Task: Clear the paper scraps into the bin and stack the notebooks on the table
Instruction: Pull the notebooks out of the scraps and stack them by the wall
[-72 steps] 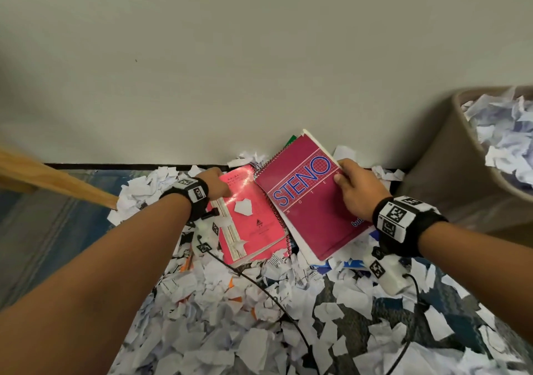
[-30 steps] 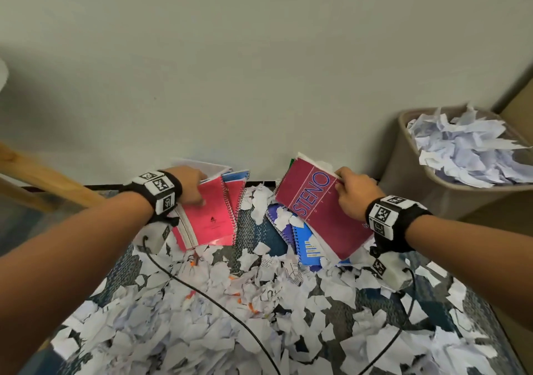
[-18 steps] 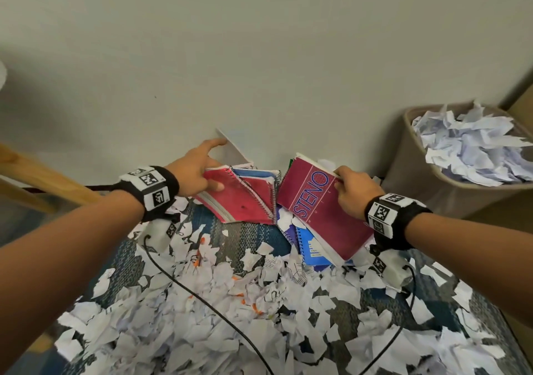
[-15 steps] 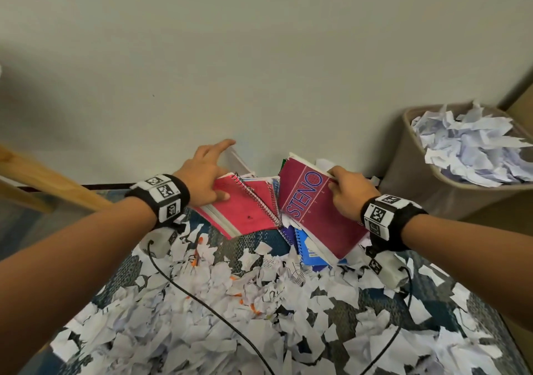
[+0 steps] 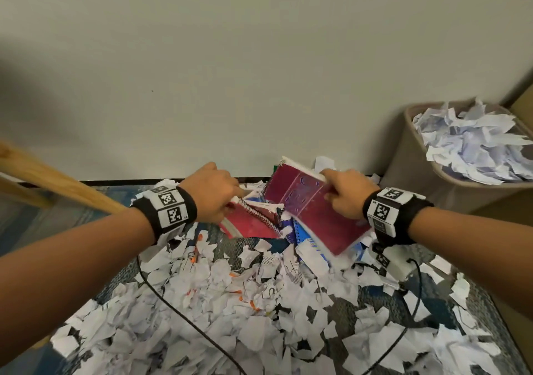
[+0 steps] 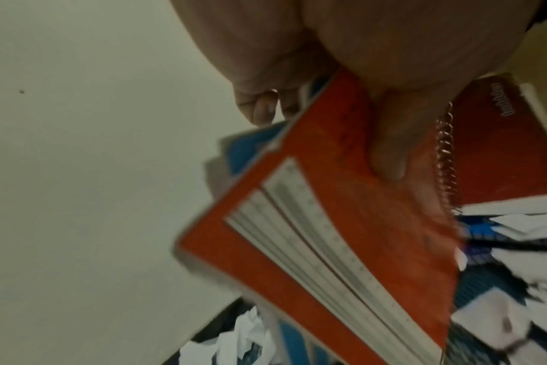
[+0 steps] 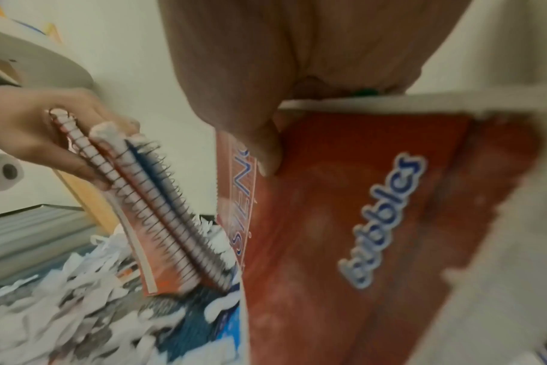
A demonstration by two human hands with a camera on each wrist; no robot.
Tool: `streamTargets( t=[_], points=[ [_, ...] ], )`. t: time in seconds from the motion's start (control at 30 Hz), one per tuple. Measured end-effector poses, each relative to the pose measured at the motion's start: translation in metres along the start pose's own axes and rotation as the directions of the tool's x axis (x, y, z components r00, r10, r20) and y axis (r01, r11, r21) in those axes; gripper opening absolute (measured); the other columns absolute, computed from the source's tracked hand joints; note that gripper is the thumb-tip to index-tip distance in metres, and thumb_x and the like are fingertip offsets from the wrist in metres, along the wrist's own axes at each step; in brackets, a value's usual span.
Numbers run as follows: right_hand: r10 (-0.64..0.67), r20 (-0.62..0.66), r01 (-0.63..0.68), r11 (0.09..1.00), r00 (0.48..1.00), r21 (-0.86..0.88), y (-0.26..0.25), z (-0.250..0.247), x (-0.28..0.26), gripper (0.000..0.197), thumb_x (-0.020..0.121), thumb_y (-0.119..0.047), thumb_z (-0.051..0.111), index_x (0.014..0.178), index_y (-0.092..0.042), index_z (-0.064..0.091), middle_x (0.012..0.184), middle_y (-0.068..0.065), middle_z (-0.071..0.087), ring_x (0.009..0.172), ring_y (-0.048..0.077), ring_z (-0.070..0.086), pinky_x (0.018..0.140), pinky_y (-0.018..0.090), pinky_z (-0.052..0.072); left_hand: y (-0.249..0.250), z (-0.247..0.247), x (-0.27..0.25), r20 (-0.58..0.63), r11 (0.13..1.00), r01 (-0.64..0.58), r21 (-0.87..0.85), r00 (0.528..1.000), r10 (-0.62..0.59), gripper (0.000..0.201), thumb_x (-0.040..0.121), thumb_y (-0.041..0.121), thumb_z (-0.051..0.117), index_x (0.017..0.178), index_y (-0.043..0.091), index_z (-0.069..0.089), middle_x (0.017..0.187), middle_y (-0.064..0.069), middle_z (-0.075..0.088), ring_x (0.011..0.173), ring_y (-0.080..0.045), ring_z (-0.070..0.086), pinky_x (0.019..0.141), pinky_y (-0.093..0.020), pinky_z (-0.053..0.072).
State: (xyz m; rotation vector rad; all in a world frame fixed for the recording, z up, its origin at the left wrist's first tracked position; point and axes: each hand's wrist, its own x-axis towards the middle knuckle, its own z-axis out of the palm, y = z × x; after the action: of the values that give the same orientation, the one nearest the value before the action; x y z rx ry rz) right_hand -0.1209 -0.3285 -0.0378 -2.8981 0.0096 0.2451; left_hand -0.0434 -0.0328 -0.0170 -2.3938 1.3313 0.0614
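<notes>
Wire-bound red notebooks (image 5: 250, 221) sit pinched in the left hand (image 5: 212, 191), the right hand (image 5: 344, 197) gripping a glossy maroon steno pad (image 5: 313, 213).

notebooks (image 5: 291, 216): by the wall, between both hands
paper scraps (image 5: 230, 311): all over the floor in front of them
bin (image 5: 409, 155): off to the right, scraps inside
</notes>
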Motion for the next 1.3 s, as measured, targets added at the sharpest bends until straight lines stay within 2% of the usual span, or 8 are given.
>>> streamTargets(
  t=[0.13,0.27,0.53,0.7,0.9,1.1,1.23,1.3],
  points=[
    [-0.061,-0.301,0.084,0.994,0.952,0.064,-0.005,-0.03,0.006,0.022,0.089,-0.019,0.052,0.111,-0.02,0.053,0.089,0.008,0.066,0.079,0.034,0.061,0.065,0.035,0.049,-0.015,-0.02,-0.005,-0.3,1.0,-0.001,0.021,0.954,0.007,0.03,0.062,0.024,0.064,0.091,0.017,0.066,0.084,-0.002,0.065,0.076,-0.025,0.056,0.063,-0.033,0.04],
    [-0.074,-0.301,0.113,0.987,0.951,0.114,-0.01,-0.034,0.001,0.017,0.087,-0.028,0.057,0.096,-0.017,0.047,0.08,0.001,0.055,0.071,0.031,0.055,0.058,0.033,0.041,0.006,0.002,-0.008,-0.358,0.99,-0.112,0.088,0.924,0.137,0.038,0.058,0.008,0.072,0.088,0.014,0.049,0.084,-0.011,0.056,0.069,-0.027,0.049,0.049,-0.033,0.042],
    [0.099,-0.271,0.013,0.923,0.957,0.384,-0.004,-0.021,-0.009,0.013,0.087,-0.016,0.057,0.093,-0.013,0.045,0.083,0.011,0.06,0.076,0.033,0.056,0.063,0.032,0.04,0.019,0.036,-0.016,-0.364,0.982,-0.169,0.086,0.912,0.189,0.031,0.066,0.003,0.061,0.089,0.016,0.045,0.098,-0.012,0.058,0.075,-0.029,0.053,0.06,-0.039,0.044],
    [0.213,-0.263,-0.048,0.854,0.941,0.518,0.0,-0.019,0.003,0.019,0.089,-0.011,0.059,0.095,-0.016,0.042,0.086,0.009,0.063,0.079,0.033,0.06,0.069,0.038,0.05,0.006,0.01,-0.01,-0.315,0.951,-0.001,-0.308,0.944,-0.101,0.034,0.064,0.014,0.078,0.096,0.014,0.065,0.1,-0.006,0.064,0.082,-0.022,0.06,0.076,-0.043,0.054],
    [0.137,-0.095,-0.014,0.638,0.986,0.77,-0.008,-0.015,0.014,0.042,0.088,-0.013,0.061,0.113,-0.045,0.05,0.108,-0.006,0.069,0.098,0.02,0.067,0.09,0.047,0.054,-0.013,-0.021,0.003,-0.376,0.792,-0.063,-0.607,0.901,-0.216,0.04,0.073,0.019,0.08,0.108,0.007,0.066,0.121,-0.006,0.052,0.101,-0.014,0.051,0.092,-0.032,0.047],
    [-0.029,-0.002,0.01,0.252,1.0,0.968,-0.046,-0.02,0.007,0.062,0.085,0.022,0.034,0.127,-0.02,0.053,0.098,0.004,0.068,0.08,0.011,0.067,0.07,0.025,0.054,-0.018,-0.046,0.017,-0.405,0.791,0.035,-0.611,0.844,-0.351,0.052,0.074,0.06,0.061,0.108,0.02,0.062,0.141,0.0,0.04,0.13,-0.02,0.036,0.104,-0.041,0.024],
    [-0.06,0.076,-0.076,-0.009,0.995,0.997,-0.057,-0.017,0.006,0.032,0.099,-0.021,0.042,0.124,-0.01,0.058,0.112,0.019,0.065,0.092,0.031,0.063,0.086,0.04,0.054,-0.023,-0.059,0.023,-0.311,0.6,0.028,-0.8,0.835,-0.454,0.034,0.084,0.04,0.068,0.111,0.021,0.058,0.102,0.004,0.064,0.094,-0.015,0.062,0.088,-0.039,0.051],
    [-0.116,0.135,-0.148,-0.105,0.984,0.983,-0.055,-0.017,0.006,0.044,0.093,-0.039,0.046,0.121,-0.007,0.06,0.114,0.021,0.061,0.101,0.036,0.058,0.09,0.045,0.051,-0.026,-0.061,0.027,-0.308,0.593,0.038,-0.804,0.827,-0.47,0.033,0.084,0.038,0.068,0.11,0.02,0.058,0.098,0.004,0.065,0.09,-0.015,0.063,0.083,-0.037,0.053]
  ],
)
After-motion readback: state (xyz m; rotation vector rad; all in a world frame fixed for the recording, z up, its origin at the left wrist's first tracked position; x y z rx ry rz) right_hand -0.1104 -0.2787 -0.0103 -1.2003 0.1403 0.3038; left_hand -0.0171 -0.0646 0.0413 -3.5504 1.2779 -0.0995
